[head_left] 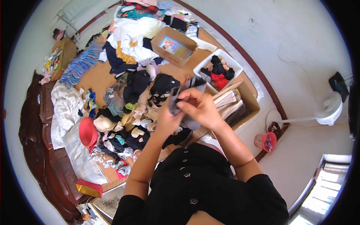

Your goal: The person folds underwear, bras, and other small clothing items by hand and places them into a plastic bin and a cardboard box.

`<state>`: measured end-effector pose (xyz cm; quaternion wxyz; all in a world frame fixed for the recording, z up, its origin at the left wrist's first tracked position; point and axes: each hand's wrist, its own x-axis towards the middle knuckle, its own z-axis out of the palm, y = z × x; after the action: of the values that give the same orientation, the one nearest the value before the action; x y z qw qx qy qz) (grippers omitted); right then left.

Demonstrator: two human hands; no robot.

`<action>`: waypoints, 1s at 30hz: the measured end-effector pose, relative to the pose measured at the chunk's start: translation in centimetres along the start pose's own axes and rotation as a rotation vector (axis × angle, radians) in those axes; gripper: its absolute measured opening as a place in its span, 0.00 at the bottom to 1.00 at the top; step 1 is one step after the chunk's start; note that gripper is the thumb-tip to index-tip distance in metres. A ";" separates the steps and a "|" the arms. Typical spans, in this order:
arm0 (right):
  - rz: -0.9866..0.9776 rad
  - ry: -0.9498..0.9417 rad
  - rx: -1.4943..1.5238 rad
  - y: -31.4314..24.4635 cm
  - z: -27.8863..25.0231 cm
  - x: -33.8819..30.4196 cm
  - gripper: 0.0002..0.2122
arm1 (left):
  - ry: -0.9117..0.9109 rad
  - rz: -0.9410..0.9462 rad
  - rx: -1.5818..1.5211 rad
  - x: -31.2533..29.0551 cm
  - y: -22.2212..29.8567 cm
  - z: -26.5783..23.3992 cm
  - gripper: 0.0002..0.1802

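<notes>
Close in front of my body, both hands hold a dark grey piece of clothing (192, 83), whose exact kind I cannot make out. My left hand (168, 117) is closed around its left side. From the right, my right hand (200, 106) pinches it, thumb and fingertips together. Beneath and beyond my hands spreads a heap of small clothes, with a black garment (164, 84) and a beige bra (104, 123) in it. Just right of my right hand stands a cardboard box (252, 108) with folded light and dark cloth inside.
A white plastic bin (240, 67) holds black and red clothes. Behind it is an open cardboard box (176, 59). White clothes (137, 28) pile up at the far side. A red basket (88, 132) lies at left near the brown sofa (62, 161). A white fan (330, 108) stands at right.
</notes>
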<state>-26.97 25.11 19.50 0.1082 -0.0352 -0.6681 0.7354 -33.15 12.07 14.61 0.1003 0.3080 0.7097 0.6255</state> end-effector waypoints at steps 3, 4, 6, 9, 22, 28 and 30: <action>-0.483 0.128 -0.405 -1.2 -0.5 -1.0 0.21 | 0.188 0.016 -0.144 0.5 0.1 0.0 0.13; -0.553 0.286 -0.528 -0.9 -1.5 -1.3 0.29 | 0.236 0.023 -0.175 0.7 1.0 0.2 0.13; -0.604 0.426 -0.492 0.5 -3.4 -1.4 0.47 | 0.233 0.013 -0.309 0.7 1.5 0.3 0.13; -0.378 -0.051 -0.367 0.3 -4.0 -1.8 0.42 | 0.049 0.077 -0.261 0.9 3.3 0.4 0.11; -0.156 1.061 0.001 1.8 -14.5 -2.6 0.14 | -0.646 -0.196 -0.048 -1.6 -7.3 12.3 0.36; -0.114 1.273 0.059 6.2 -25.7 -3.7 0.13 | -0.557 -0.516 0.058 -2.1 -11.5 18.3 0.25; -0.036 1.312 0.093 9.8 -28.4 -4.2 0.13 | -0.480 -0.598 -0.018 -3.8 -15.0 21.2 0.24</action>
<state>-18.36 51.15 6.47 0.5067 -0.4604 -0.4313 0.5876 -23.68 27.02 -4.73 0.4443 0.2243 0.7191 0.4850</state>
